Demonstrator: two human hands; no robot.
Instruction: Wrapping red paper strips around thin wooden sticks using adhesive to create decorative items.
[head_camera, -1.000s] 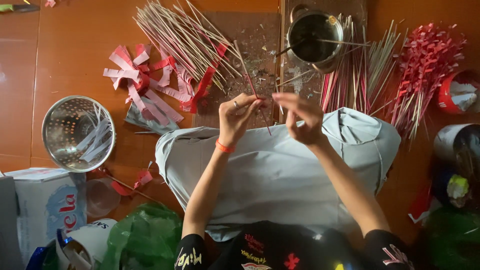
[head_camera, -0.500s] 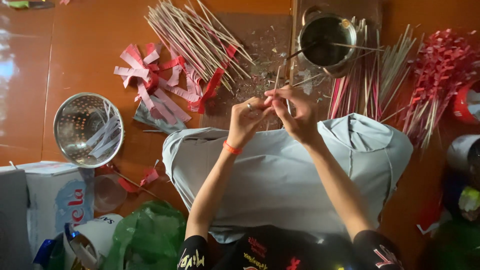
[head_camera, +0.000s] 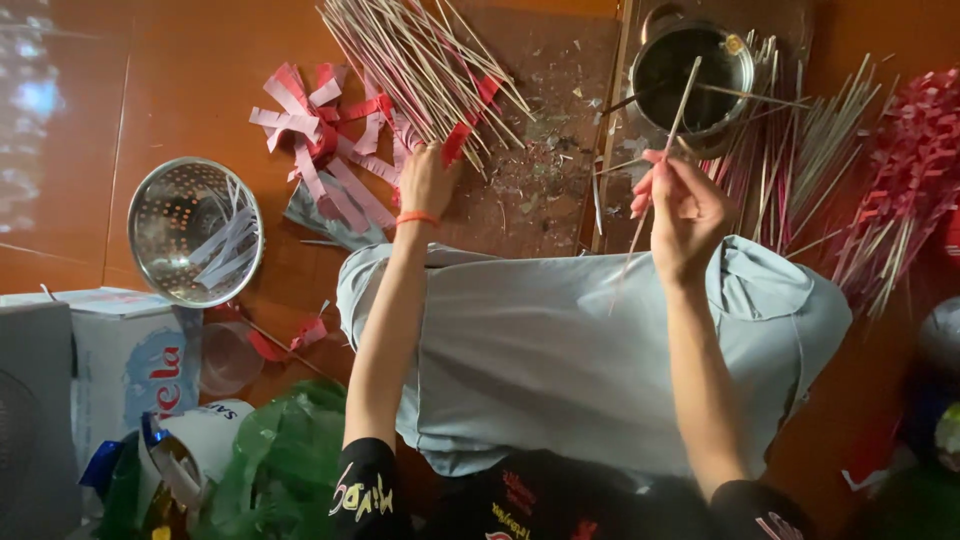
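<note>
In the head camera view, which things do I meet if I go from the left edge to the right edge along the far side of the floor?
Metal colander → pink paper strips → left hand → right hand holding a thin stick → red decorated sticks.

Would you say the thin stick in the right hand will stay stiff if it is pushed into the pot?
Probably stiff but springy: the stick looks straight in the right hand, with its tip at the pot. It is very thin, so likely light and easily snapped.
</note>
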